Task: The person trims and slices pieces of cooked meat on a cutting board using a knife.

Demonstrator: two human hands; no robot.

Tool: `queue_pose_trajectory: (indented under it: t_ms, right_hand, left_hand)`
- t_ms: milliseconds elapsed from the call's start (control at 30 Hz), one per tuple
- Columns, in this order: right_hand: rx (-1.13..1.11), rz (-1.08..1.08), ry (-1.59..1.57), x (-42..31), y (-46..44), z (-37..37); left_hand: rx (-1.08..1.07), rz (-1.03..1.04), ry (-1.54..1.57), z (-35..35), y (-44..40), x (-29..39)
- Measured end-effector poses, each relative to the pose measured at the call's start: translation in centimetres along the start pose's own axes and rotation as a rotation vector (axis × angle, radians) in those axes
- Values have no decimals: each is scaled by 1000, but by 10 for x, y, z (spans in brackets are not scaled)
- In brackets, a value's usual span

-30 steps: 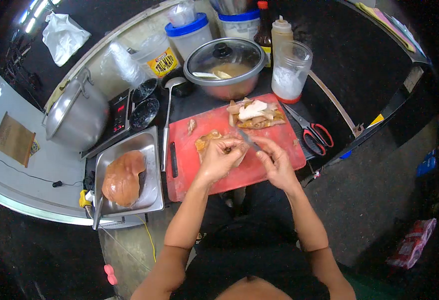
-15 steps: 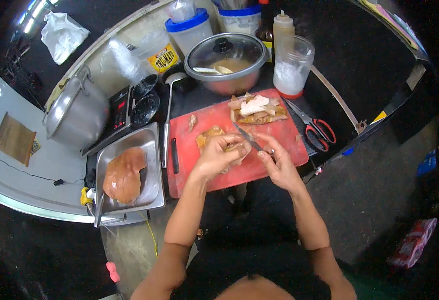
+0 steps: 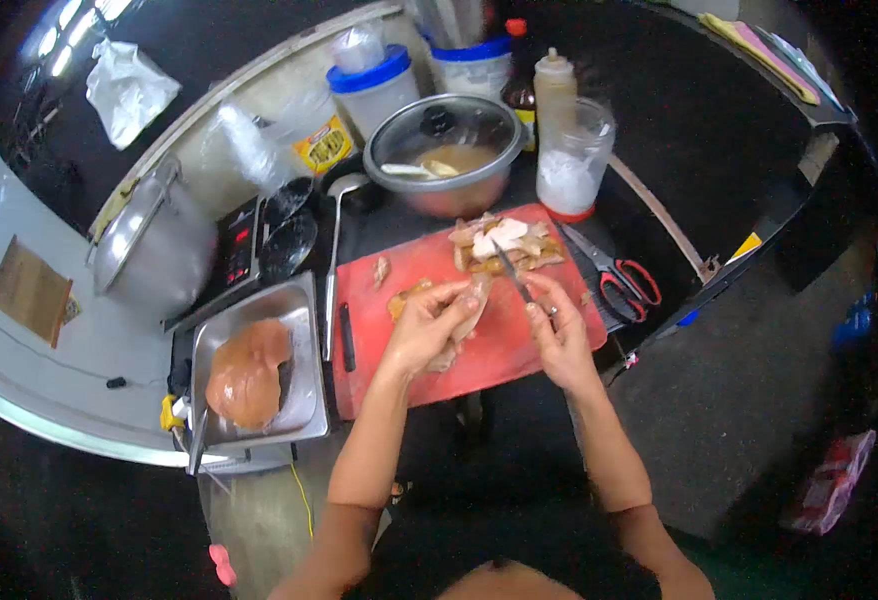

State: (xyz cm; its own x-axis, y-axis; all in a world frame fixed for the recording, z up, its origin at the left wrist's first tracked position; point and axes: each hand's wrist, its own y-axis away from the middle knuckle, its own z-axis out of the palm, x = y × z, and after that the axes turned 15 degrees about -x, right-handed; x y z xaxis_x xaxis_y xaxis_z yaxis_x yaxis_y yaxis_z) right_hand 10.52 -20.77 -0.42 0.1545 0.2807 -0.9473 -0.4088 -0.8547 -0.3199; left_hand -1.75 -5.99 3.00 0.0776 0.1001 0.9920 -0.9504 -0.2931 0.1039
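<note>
My left hand is closed on a pale, skin-like piece of meat above the red cutting board. My right hand grips a small knife, its blade pointing away from me. The tip overlaps a pile of cut meat with white pieces on top; whether it touches them I cannot tell. Under my left hand lies more yellowish meat, partly hidden. A small scrap of meat sits near the board's upper left.
Left of the board is a metal tray with a large piece of raw meat. A ladle lies between them. Behind stand a lidded bowl and a container of white powder. Red-handled scissors lie at the right.
The knife has moved away from the meat in my left hand, towards the cut pile. More of the held piece now shows between my fingers. The whole view has shifted slightly.
</note>
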Motion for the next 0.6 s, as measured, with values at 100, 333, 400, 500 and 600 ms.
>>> queue_pose_trajectory:
  t_ms: [100, 333, 400, 500, 600]
  right_hand:
    - [-26, 121, -16, -4, 4, -1]
    - [-131, 55, 6, -12, 8, 8]
    - [-218, 45, 5, -15, 10, 12]
    - [-291, 52, 63, -23, 10, 17]
    - [-285, 74, 149, -20, 9, 18]
  left_hand:
    - [-20, 22, 11, -4, 5, -4]
    - [-84, 69, 23, -11, 8, -11]
    - [-87, 78, 17, -11, 8, -11]
    - [-54, 73, 5, -6, 9, -9]
    - [-21, 72, -39, -2, 11, -7]
